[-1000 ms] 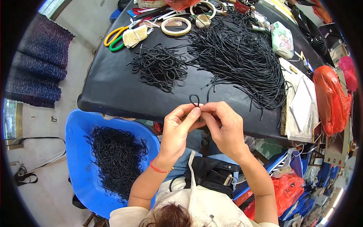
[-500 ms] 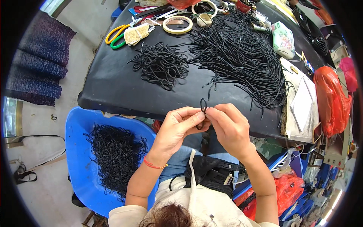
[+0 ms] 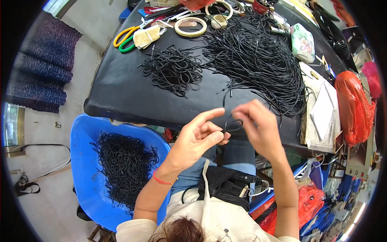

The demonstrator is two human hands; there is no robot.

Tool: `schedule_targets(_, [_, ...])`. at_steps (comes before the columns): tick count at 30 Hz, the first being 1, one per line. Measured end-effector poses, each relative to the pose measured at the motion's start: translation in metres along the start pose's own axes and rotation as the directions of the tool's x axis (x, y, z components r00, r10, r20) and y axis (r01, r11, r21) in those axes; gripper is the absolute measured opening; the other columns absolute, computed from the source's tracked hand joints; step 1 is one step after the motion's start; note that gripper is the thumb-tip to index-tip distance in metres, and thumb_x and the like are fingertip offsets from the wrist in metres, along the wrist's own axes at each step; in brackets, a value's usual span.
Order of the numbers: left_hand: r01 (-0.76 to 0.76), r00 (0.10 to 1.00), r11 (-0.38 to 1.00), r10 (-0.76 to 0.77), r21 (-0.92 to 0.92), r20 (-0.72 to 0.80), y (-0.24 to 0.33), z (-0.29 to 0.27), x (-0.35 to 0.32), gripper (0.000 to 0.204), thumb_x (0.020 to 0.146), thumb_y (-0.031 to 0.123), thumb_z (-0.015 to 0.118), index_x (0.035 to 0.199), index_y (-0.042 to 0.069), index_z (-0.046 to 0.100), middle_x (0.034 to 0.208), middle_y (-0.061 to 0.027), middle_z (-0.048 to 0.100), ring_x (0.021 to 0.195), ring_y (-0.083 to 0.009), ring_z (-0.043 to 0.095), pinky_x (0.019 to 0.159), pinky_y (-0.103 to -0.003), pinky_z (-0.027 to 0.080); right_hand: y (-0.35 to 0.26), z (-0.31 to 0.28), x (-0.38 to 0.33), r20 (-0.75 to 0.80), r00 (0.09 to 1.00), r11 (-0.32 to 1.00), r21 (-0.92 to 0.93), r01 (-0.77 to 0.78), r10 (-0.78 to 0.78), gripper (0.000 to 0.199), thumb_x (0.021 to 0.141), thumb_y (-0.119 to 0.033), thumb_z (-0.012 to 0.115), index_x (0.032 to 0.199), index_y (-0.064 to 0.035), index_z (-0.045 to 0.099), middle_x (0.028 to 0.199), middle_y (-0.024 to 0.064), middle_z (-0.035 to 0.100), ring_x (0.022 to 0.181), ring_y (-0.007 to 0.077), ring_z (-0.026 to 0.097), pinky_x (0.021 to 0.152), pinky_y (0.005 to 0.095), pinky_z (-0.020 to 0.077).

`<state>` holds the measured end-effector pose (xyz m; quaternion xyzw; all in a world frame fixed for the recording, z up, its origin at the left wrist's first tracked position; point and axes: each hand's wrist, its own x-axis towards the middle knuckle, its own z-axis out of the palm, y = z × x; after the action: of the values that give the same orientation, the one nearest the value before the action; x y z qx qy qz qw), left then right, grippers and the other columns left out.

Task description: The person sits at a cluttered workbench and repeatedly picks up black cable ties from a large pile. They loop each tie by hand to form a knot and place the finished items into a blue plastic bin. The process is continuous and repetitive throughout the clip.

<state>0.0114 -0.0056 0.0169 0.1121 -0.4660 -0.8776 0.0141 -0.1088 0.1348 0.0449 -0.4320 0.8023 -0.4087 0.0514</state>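
Observation:
In front of the table's near edge, my left hand [image 3: 192, 142] pinches a thin black cord [image 3: 234, 120] between thumb and fingers, its index finger stretched out above. The cord bends into a small loop on the right of that pinch. Close beside the loop is my right hand [image 3: 264, 131], with curled fingers smeared by motion; whether it grips the cord I cannot make out. Beyond my hands lie a small heap of looped black cords [image 3: 173, 69] and a larger spread of long black cords [image 3: 258, 60].
A blue tub [image 3: 82, 161] on the left holds many black cords. On the black table [image 3: 121, 90] are scissors [image 3: 128, 38], tape rolls [image 3: 190, 27] and a tissue pack [image 3: 302, 42]. At right sit a white board [image 3: 318, 135] and a red plastic bag [image 3: 354, 109].
My right hand has moved right and up, away from my left hand. The cord's loop, upright before, now leans to the right. My left index finger has lifted and straightened.

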Motion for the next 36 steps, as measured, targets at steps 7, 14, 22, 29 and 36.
schedule_targets(7, [-0.008, 0.994, 0.991, 0.023, 0.133, -0.109, 0.0, -0.009, 0.007, 0.024, 0.089, 0.005, 0.054, 0.112, -0.003, 0.055, 0.099, -0.0088, 0.062, 0.086, -0.0118, 0.06, 0.078, -0.025, 0.05, -0.025, 0.014, -0.022, 0.036, 0.993, 0.989, 0.092, -0.113, 0.11, 0.018, 0.081, 0.004, 0.055, 0.098, 0.0017, 0.06, 0.075, 0.0093, 0.059, 0.06, 0.0157, 0.058, 0.055, 0.0253, 0.0464])
schedule_targets(14, [-0.052, 0.988, 0.996, 0.062, 0.072, -0.141, 0.001, -0.005, 0.005, 0.016, 0.084, 0.003, 0.059, 0.1, -0.002, 0.061, 0.091, -0.0092, 0.064, 0.087, -0.013, 0.061, 0.079, -0.026, 0.05, -0.025, 0.021, -0.035, 0.306, 0.893, 0.502, 0.744, -0.441, 0.33, 0.019, 0.085, -0.001, 0.057, 0.103, 0.001, 0.062, 0.085, 0.0057, 0.065, 0.076, 0.0089, 0.061, 0.067, 0.0219, 0.0502])
schedule_targets(22, [-0.193, 0.955, 0.981, 0.186, -0.008, -0.231, -0.01, 0.002, 0.004, 0.014, 0.081, -0.004, 0.062, 0.095, -0.002, 0.062, 0.091, -0.0085, 0.064, 0.082, -0.0106, 0.061, 0.076, -0.023, 0.05, -0.026, 0.026, -0.028, 0.117, 0.882, 0.694, 0.573, -0.436, 0.457, 0.009, 0.081, -0.007, 0.065, 0.081, 0.0, 0.06, 0.07, -0.0004, 0.061, 0.062, 0.0029, 0.053, 0.054, 0.0183, 0.0422])
schedule_targets(29, [-0.256, 0.91, 0.943, 0.309, 0.213, -0.275, -0.012, 0.009, 0.003, 0.032, 0.079, -0.007, 0.061, 0.108, -0.002, 0.049, 0.093, -0.0105, 0.063, 0.086, -0.0125, 0.06, 0.079, -0.024, 0.049, -0.027, 0.035, -0.022, -0.052, 0.861, 0.744, 0.531, -0.405, 0.506, 0.019, 0.078, -0.015, 0.07, 0.078, 0.0002, 0.058, 0.071, -0.0006, 0.058, 0.06, 0.0036, 0.05, 0.051, 0.0189, 0.0406])
schedule_targets(36, [-0.128, 0.97, 0.936, 0.187, 0.326, -0.154, -0.007, 0.003, -0.003, 0.042, 0.078, -0.003, 0.063, 0.116, 0.001, 0.043, 0.092, -0.0116, 0.063, 0.086, -0.0129, 0.061, 0.08, -0.026, 0.049, -0.015, 0.026, -0.016, 0.16, 0.889, 0.67, 0.604, -0.431, 0.428, 0.019, 0.083, -0.016, 0.066, 0.089, 0.0012, 0.059, 0.088, 0.0038, 0.057, 0.067, 0.0047, 0.05, 0.059, 0.0197, 0.042])
